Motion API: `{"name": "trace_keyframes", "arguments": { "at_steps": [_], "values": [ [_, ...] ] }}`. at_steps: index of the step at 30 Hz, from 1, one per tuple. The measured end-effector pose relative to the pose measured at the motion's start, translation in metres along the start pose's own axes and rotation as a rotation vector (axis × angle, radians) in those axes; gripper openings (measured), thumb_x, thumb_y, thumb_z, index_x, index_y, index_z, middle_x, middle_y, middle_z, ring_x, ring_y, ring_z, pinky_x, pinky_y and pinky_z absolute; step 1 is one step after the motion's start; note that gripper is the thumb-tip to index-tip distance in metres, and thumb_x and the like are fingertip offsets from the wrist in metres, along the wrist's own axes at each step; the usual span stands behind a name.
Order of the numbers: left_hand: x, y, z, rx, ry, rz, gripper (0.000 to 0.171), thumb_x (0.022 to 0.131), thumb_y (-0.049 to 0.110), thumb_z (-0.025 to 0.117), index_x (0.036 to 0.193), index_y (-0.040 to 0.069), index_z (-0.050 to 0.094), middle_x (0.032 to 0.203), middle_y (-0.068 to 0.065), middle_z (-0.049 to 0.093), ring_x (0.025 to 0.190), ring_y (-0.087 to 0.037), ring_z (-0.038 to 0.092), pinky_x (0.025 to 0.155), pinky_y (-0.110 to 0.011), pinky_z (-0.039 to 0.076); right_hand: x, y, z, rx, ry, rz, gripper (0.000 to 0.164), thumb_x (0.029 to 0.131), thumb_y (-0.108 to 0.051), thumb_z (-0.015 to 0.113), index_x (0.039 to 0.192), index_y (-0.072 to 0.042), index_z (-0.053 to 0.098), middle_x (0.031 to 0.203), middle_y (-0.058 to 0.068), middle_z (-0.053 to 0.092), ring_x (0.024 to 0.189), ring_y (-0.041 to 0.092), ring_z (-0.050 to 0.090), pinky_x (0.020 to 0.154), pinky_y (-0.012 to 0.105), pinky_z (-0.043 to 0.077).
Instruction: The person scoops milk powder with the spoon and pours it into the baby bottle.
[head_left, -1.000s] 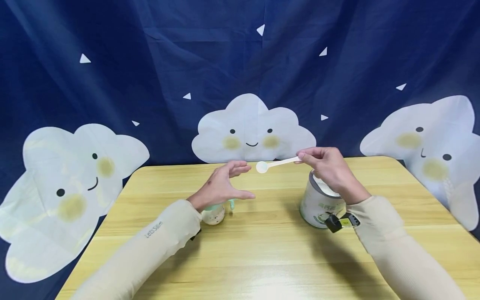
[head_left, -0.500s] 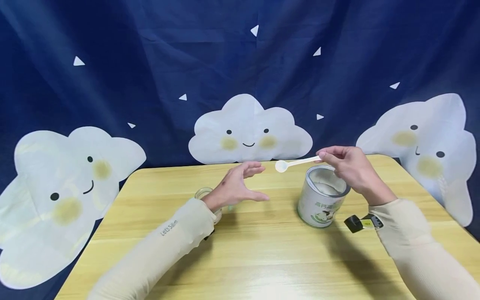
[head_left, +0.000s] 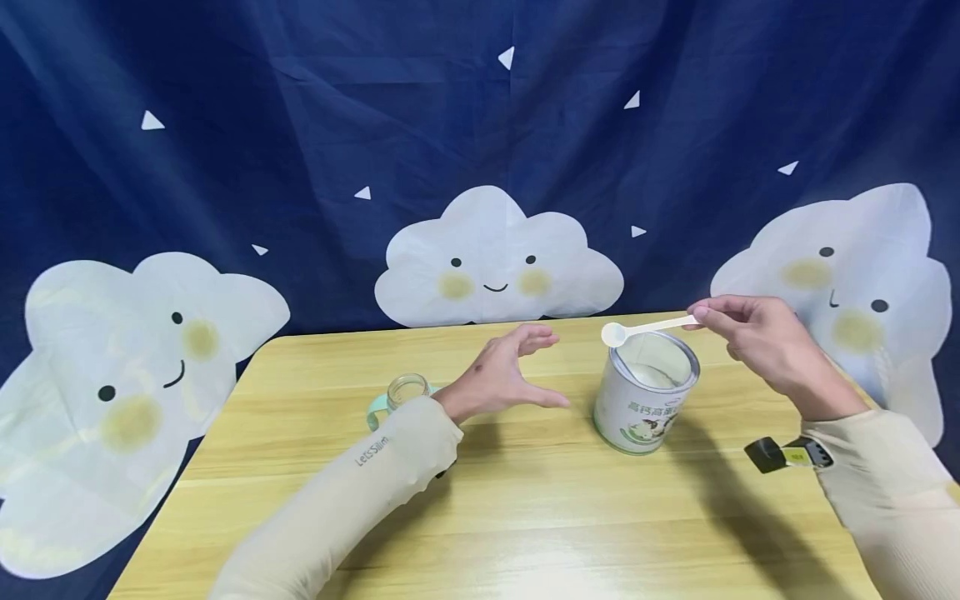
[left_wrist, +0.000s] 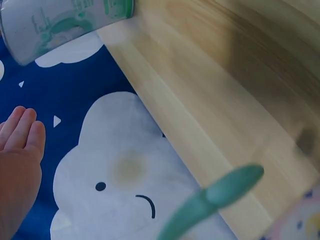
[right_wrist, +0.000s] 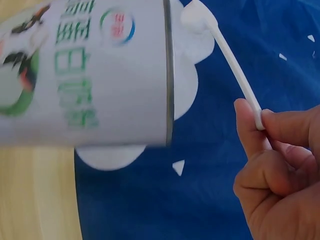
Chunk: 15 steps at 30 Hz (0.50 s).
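My right hand [head_left: 772,346] pinches the handle end of a white scoop [head_left: 660,325] between thumb and fingertips. The scoop lies nearly level, its small round bowl by the far left rim of an uncovered milk powder can [head_left: 637,421]. White powder shows inside the can. Whether the bowl holds any powder I cannot tell. My left hand [head_left: 502,375] hovers left of the can, thumb and fingers spread apart around nothing. Behind its wrist stands a clear-rimmed cup [head_left: 408,387], partly hidden by the sleeve. In the left wrist view its green handle [left_wrist: 210,195] sticks up.
Everything stands on a light wooden table [head_left: 540,517]. A dark blue curtain [head_left: 420,108] with smiling clouds hangs behind the far edge. Each wrist carries a small camera, and the right one [head_left: 787,455] shows beside the sleeve.
My right hand has moved right with the scoop, from between the cup and the can to the can's rim. The left hand has also shifted right, uncovering the cup's rim.
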<state>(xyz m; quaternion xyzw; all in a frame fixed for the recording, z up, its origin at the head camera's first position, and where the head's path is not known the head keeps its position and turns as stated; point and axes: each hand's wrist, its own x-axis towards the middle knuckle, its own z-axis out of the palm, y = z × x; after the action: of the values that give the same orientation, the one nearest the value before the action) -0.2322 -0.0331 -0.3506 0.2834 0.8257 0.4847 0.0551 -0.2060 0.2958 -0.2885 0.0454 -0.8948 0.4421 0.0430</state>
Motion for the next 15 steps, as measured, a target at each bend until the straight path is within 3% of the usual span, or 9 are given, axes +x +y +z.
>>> {"name": "trace_keyframes", "arguments": {
  "at_steps": [3,5,10,14,15],
  "values": [
    [0.003,0.000,0.007,0.012,-0.016,0.014,0.093,0.066,0.026,0.096,0.143,0.009,0.046,0.145,0.000,0.055,0.136,-0.014,0.047,0.112,-0.042,0.038,-0.003,0.007,-0.006,-0.001,0.005,-0.006,0.016,0.102,-0.036,0.059,0.102,-0.025,0.071,0.081,-0.014,0.058,0.046,0.006,0.035,0.037,0.033,0.026],
    [0.006,0.000,0.012,0.013,-0.024,0.015,0.093,0.066,0.027,0.096,0.143,0.010,0.046,0.145,0.001,0.055,0.136,-0.013,0.047,0.112,-0.042,0.038,-0.005,0.010,-0.010,-0.006,0.000,0.000,0.016,0.102,-0.036,0.059,0.101,-0.025,0.070,0.073,-0.012,0.054,0.046,0.006,0.035,0.036,0.034,0.026],
    [0.014,0.003,0.028,-0.009,-0.041,0.009,0.094,0.067,0.029,0.095,0.145,0.012,0.045,0.145,0.007,0.053,0.136,-0.012,0.046,0.113,-0.042,0.037,-0.011,0.019,-0.018,-0.136,0.008,0.002,0.038,0.103,-0.040,0.054,0.113,-0.006,0.070,0.079,-0.011,0.062,0.066,0.006,0.044,0.052,0.032,0.034],
    [0.020,0.003,0.040,-0.035,-0.038,-0.008,0.095,0.067,0.028,0.095,0.146,0.012,0.045,0.146,0.004,0.052,0.136,-0.014,0.046,0.113,-0.039,0.038,-0.010,0.023,-0.016,-0.246,0.016,-0.057,0.038,0.104,-0.034,0.054,0.114,-0.002,0.070,0.101,0.003,0.074,0.089,-0.007,0.047,0.072,0.025,0.038],
    [0.021,0.003,0.043,-0.034,-0.034,-0.007,0.095,0.067,0.027,0.095,0.146,0.011,0.045,0.147,0.003,0.052,0.136,-0.015,0.047,0.112,-0.038,0.039,-0.010,0.024,-0.015,-0.262,0.024,-0.084,0.035,0.104,-0.032,0.055,0.113,-0.002,0.071,0.101,0.009,0.074,0.088,-0.010,0.047,0.072,0.023,0.039]
  ]
}}
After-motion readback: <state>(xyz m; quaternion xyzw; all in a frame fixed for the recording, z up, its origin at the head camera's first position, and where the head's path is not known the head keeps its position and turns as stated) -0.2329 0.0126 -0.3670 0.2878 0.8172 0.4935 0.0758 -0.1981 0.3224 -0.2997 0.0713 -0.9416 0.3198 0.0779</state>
